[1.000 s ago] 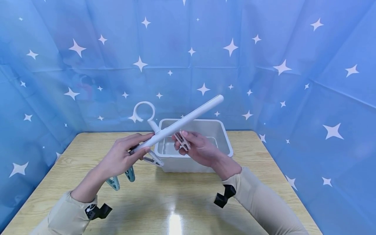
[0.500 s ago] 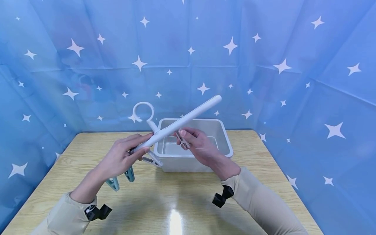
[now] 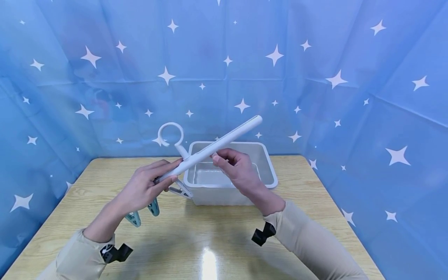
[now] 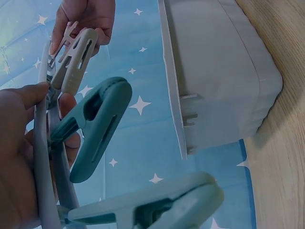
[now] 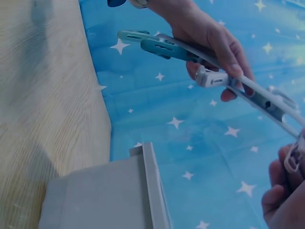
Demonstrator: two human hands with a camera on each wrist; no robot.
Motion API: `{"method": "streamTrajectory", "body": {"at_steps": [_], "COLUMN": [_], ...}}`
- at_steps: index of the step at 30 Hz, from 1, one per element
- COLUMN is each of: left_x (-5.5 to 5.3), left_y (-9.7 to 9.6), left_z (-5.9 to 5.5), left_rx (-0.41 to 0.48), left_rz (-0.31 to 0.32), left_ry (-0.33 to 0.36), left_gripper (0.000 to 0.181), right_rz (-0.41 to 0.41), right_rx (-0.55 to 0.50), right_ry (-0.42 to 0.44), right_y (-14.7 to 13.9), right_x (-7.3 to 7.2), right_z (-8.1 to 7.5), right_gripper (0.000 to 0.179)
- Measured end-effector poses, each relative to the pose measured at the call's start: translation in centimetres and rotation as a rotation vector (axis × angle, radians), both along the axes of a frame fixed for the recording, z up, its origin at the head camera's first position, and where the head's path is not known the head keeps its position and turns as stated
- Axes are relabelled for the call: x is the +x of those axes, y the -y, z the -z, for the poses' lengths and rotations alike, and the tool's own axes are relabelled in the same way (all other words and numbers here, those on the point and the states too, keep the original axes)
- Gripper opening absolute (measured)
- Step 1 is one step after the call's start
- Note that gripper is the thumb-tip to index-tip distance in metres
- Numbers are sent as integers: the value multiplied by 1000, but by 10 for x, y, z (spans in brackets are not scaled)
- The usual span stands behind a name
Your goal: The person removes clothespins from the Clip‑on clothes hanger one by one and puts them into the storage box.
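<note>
A white clip hanger [image 3: 224, 143] with a round hook [image 3: 182, 134] slants above the table, its right end higher. My left hand [image 3: 138, 186] grips its bar left of the hook. Below that hand hang a dark teal clip [image 4: 107, 129] and a pale green clip [image 4: 190, 202], with a whitish clip [image 3: 180, 190] beside them. My right hand [image 3: 243, 175] pinches another pale clip [image 5: 291, 161] against the bar's underside, right of the hook. In the head view the bar and fingers mostly hide that clip; whether it is hooked into the bar I cannot tell.
A light grey plastic bin [image 3: 227, 195] stands on the wooden table [image 3: 168, 241] just behind and below the hanger. Blue curtains [image 3: 224, 97] with white stars enclose the back and both sides.
My right hand has brought its clip up and slightly left to the bar and turned it, so it is now mostly hidden. The hanger's right end has dipped slightly; my left hand stays put.
</note>
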State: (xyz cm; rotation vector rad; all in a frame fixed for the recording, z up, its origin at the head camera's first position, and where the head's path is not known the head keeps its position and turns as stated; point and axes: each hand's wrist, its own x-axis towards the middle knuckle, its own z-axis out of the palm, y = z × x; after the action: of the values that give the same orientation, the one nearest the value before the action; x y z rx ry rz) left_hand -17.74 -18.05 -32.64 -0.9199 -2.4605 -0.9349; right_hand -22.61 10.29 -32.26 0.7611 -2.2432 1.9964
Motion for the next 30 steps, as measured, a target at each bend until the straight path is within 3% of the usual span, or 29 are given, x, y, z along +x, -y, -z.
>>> {"method": "streamTrajectory", "body": {"at_steps": [11,14,23,30], "left_x": [-1,-1,1,1], "left_y": [0,-1,-2,-3], "left_z": [-2,-1,-3,-5], "left_rx": [-24,-21,21,21], "left_rz": [-6,-3,-14,-25], "left_ry": [18,26,41,47], "left_gripper": [49,49,46,46], "right_rz": [170,194,172,163], "right_rx": [96,130,178,190], "right_ry": [-339,-392,-239,-205], "right_y": [1,0,-2,-3], "right_x": [-2,-3,-1,1], "right_z": [-1,0,0,-1], "right_gripper": [5,5,18,19]}}
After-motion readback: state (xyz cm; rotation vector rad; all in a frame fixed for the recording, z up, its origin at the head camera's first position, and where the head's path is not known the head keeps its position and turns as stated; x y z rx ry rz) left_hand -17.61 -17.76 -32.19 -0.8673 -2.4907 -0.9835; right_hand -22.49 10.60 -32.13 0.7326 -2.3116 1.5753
